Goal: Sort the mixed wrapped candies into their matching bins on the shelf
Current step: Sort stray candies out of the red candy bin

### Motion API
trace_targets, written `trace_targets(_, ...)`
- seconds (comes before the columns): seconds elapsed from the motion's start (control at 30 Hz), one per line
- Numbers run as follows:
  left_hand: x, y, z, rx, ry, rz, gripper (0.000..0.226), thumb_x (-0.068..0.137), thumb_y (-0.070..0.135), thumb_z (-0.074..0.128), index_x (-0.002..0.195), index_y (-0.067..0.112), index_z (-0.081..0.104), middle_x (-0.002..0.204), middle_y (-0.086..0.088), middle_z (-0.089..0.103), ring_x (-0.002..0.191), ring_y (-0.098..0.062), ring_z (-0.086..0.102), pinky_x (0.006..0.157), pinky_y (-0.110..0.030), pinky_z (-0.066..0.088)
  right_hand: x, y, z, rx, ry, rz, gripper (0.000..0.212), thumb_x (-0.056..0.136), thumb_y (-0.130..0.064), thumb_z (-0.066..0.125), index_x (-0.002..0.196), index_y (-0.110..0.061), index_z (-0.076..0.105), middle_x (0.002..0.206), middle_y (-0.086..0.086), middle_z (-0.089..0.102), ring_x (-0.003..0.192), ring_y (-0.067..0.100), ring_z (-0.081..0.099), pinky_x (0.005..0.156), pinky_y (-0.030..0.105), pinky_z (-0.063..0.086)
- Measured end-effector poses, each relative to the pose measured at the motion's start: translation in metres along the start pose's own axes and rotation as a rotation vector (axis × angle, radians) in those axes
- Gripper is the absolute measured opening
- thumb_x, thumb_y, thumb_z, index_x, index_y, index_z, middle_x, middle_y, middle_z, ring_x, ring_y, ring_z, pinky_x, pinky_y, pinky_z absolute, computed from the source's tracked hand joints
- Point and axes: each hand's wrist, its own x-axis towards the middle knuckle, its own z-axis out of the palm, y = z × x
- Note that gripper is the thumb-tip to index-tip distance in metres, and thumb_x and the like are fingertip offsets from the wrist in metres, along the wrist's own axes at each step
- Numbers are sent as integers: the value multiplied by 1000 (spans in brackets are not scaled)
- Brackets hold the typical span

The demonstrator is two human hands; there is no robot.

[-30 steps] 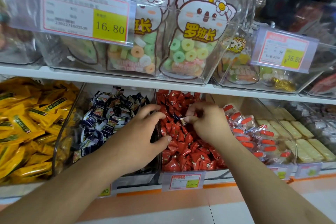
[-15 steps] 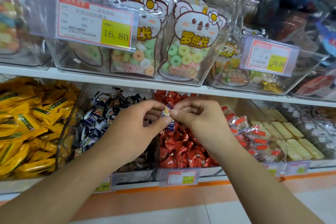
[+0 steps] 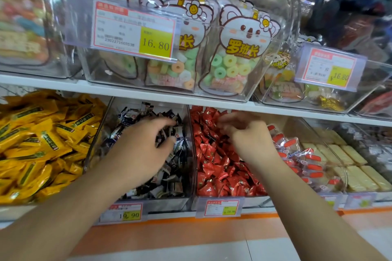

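My left hand [image 3: 146,146] is over the bin of black-and-white wrapped candies [image 3: 169,178], fingers spread and loosely curled toward the partition; blur prevents me from telling whether a candy is pinched at the fingertips. My right hand [image 3: 248,140] is above the red wrapped candies [image 3: 216,167], fingers blurred, its hold likewise undetermined. The clear divider [image 3: 192,154] stands upright between the two hands. Judgement: any stray lies nearest the left hand, directly below it. The heaps are loose and uneven. Overhead, the white shelf board [image 3: 148,93] limits clearance.
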Motion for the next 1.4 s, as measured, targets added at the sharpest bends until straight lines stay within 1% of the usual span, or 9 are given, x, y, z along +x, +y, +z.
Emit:
trace_targets(0.07, -1, 4, 10, -1, -73, 69, 47, 100, 48, 57, 146, 45, 47, 151, 21, 47, 122, -1, 56, 99, -19, 44, 5, 13, -1, -123, -55, -37, 28, 93, 1, 63, 94, -22, 79, 89, -11, 78, 89, 0, 71, 85, 19, 53)
trace_targets(0.13, 0, 7, 21, 10, -131, 136, 50, 100, 52, 56, 148, 44, 45, 152, 30, 39, 130, 7, 41, 104, -14, 30, 8, 21, 3, -234, -166, -88, 30, 94, 0, 62, 95, -25, 79, 88, -14, 77, 87, -5, 69, 82, 12, 50)
trace_targets(0.27, 5, 9, 34, 12, -169, 176, 54, 98, 56, 55, 149, 42, 43, 149, 32, 30, 128, 10, 35, 101, -13, 27, 15, 33, 11, -396, -196, -133, 23, 91, -8, 68, 100, -26, 79, 86, -16, 74, 83, -15, 63, 70, -3, 39)
trace_targets(0.47, 9, 5, 38, -10, -145, 191, 53, 95, 58, 58, 144, 41, 46, 143, 32, 31, 128, 7, 40, 100, -14, 31, 27, 47, 19, -533, -56, -157, 16, 81, -29, 85, 88, -27, 71, 85, -13, 65, 76, 4, 60, 67, 19, 48)
trace_targets(0.63, 10, 5, 39, -10, -150, 182, 53, 95, 58, 59, 143, 41, 47, 142, 32, 30, 125, 8, 39, 102, -14, 29, 29, 54, 20, -565, -59, -174, 16, 83, -11, 72, 77, -26, 71, 78, -14, 69, 70, -3, 60, 58, 2, 40)
trace_targets(0.87, 9, 9, 33, -9, -110, 141, 54, 93, 60, 61, 143, 43, 47, 146, 24, 41, 119, 2, 46, 102, -20, 39, 13, 22, -1, -251, 18, -87, 13, 89, -10, 69, 83, -22, 70, 79, -6, 70, 68, 2, 62, 56, 7, 40)
trace_targets(1.03, 7, 20, 27, -100, -14, 109, 61, 83, 63, 71, 138, 46, 50, 127, 27, 55, 106, 10, 54, 85, -12, 41, -18, -11, -1, 128, -243, -34, 8, 91, -8, 72, 86, -13, 75, 74, 7, 69, 62, 7, 56, 63, 20, 42)
trace_targets(1.23, 2, 21, 16, -87, 109, 97, 15, 88, 39, 78, 101, 36, 71, 84, 20, 68, 84, 3, 63, 70, -14, 49, -19, -3, -11, 252, -194, 4, 17, 94, -1, 65, 90, -12, 78, 90, 11, 78, 81, 35, 67, 76, 39, 47)
trace_targets(1.4, 10, 11, 11, 129, 71, 8, 52, 92, 49, 68, 140, 34, 57, 131, 3, 64, 102, -13, 62, 88, -28, 51, -8, 19, -41, 66, 110, 40, 29, 89, 3, 56, 85, -16, 78, 83, -1, 79, 70, 30, 65, 65, 46, 51)
